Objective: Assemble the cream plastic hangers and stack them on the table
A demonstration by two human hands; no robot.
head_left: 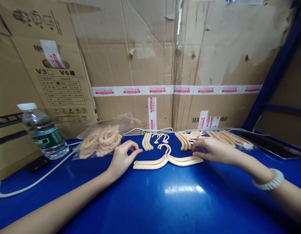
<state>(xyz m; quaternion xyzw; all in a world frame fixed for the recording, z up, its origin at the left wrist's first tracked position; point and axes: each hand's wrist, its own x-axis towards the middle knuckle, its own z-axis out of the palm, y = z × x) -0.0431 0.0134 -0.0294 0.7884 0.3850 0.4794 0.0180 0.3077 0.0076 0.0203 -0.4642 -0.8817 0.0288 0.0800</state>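
Note:
A cream plastic hanger (166, 159) lies assembled on the blue table (165, 201), hook pointing away from me. My left hand (123, 158) rests beside its left arm, thumb and forefinger pinched together with nothing visible between them. My right hand (210, 150) lies over the tip of the hanger's right arm, fingers curled down and touching it. Behind the hanger lie loose cream parts: curved arm pieces (147, 141), small hooks (160, 137) and more arm pieces (184, 140).
A clear bag of cream hooks (101, 140) sits at the left, another bag of arm pieces (228, 137) at the right. A water bottle (43, 131), a white cable (31, 185) and a dark phone (36, 164) are far left. Cardboard boxes (150, 65) wall the back; a tablet (272, 145) lies right.

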